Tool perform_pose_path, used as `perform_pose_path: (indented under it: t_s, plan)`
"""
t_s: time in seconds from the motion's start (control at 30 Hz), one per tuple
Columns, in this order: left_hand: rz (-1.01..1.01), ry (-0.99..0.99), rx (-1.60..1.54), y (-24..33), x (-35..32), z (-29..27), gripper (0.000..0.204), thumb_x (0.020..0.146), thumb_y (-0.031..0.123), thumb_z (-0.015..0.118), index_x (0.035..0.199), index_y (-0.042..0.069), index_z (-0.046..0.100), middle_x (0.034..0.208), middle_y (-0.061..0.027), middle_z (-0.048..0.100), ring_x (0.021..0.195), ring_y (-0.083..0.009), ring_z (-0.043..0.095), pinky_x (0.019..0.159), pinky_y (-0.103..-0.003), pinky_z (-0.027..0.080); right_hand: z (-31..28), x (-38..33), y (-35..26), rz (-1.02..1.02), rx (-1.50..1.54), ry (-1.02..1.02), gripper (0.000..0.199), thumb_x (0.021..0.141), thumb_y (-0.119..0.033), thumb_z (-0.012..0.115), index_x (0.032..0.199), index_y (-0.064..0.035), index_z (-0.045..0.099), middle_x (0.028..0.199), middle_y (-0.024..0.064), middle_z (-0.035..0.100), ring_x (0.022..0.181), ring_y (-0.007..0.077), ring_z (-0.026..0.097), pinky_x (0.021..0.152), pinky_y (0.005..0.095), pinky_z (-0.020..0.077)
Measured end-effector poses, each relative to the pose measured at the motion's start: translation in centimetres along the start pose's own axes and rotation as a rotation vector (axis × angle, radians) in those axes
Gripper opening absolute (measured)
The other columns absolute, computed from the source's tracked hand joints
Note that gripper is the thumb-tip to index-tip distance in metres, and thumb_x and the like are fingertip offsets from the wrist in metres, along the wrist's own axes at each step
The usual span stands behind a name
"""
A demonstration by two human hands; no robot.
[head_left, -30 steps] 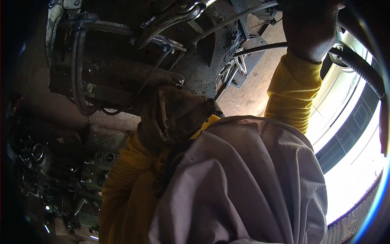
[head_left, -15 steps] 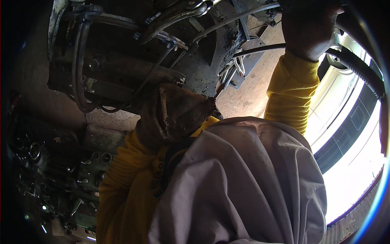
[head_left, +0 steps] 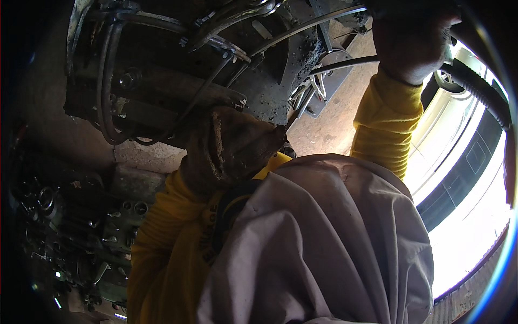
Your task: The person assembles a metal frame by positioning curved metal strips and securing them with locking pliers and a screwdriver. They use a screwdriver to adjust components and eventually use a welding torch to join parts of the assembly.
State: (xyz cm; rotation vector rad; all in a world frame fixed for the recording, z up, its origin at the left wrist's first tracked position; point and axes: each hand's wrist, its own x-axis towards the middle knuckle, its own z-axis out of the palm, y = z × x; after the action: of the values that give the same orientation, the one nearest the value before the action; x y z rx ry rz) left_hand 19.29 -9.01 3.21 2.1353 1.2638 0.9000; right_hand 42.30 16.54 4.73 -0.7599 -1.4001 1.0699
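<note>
My left hand (head_left: pixel 237 143), in a dirty brown work glove with a frayed edge, is closed in front of the lower edge of a dark, greasy metal assembly (head_left: pixel 156 92). Its fingertips and whatever they grip are hidden. At the upper right, my right hand (head_left: pixel 407 46) reaches up with its fingers curled round something too dark to make out. A thin black hose (head_left: pixel 345 65) runs to its wrist from the left. Higher up, a pale metal pipe (head_left: pixel 310 24) bends toward the same hand.
Bent metal tubing (head_left: pixel 105 81) hangs from the assembly's left side. Dark machinery with levers (head_left: pixel 108 237) fills the lower left. Pale cloth (head_left: pixel 318 237) covers my front. A ribbed black hose (head_left: pixel 480 89) crosses in front of a light-coloured vehicle (head_left: pixel 442 124) on the bright right side.
Both hands stay almost where they were, with their grips looking the same. The view has shifted very slightly against the metal assembly.
</note>
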Motion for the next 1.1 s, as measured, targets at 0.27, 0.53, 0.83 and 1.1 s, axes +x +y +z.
perform_pose_path:
  t_s: [0.27, 0.53, 0.83, 1.1]
  plan:
    - [-0.012, 0.020, 0.041, 0.2, -0.2, 0.1, 0.039, 0.086, 0.020, 0.073, 0.124, 0.015, 0.069, 0.113, -0.0032, 0.070, 0.095, -0.0224, 0.068, 0.084, -0.043, 0.054, 3.4, 0.1, -1.7, 0.368, 0.193, 0.130, 0.034, 0.113, -0.030, 0.040, 0.123, -0.0020, 0.057, 0.092, 0.0071, 0.064, 0.080, 0.0157, 0.060, 0.073, 0.0293, 0.0506]
    - [-0.029, -0.018, 0.027, 0.4, 0.3, -0.1, 0.040, 0.094, 0.027, 0.068, 0.133, 0.021, 0.067, 0.118, -0.0028, 0.069, 0.100, -0.0222, 0.068, 0.087, -0.044, 0.056, 2.0, 0.4, 0.8, 0.342, 0.377, 0.187, 0.037, 0.110, -0.036, 0.046, 0.120, -0.0047, 0.062, 0.102, 0.0069, 0.066, 0.090, 0.0176, 0.063, 0.080, 0.0305, 0.0508]
    - [-0.017, 0.041, 0.048, 0.6, 0.2, 0.2, 0.036, 0.080, 0.014, 0.078, 0.115, 0.013, 0.071, 0.107, -0.0044, 0.069, 0.090, -0.0232, 0.068, 0.082, -0.043, 0.053, -0.8, -1.9, -3.0, -0.056, -0.278, -0.067, 0.033, 0.108, -0.029, 0.050, 0.124, -0.0032, 0.061, 0.106, 0.0099, 0.068, 0.090, 0.0210, 0.067, 0.079, 0.0388, 0.0562]
    - [-0.043, 0.041, 0.045, 1.3, 1.3, -0.6, 0.040, 0.086, 0.024, 0.078, 0.124, 0.014, 0.067, 0.108, -0.0032, 0.070, 0.094, -0.0229, 0.068, 0.085, -0.041, 0.053, -1.7, -10.2, -9.7, -0.022, 0.053, -0.104, 0.040, 0.101, -0.035, 0.058, 0.117, 0.0025, 0.063, 0.111, 0.0206, 0.070, 0.096, 0.0321, 0.072, 0.079, 0.0409, 0.0605]
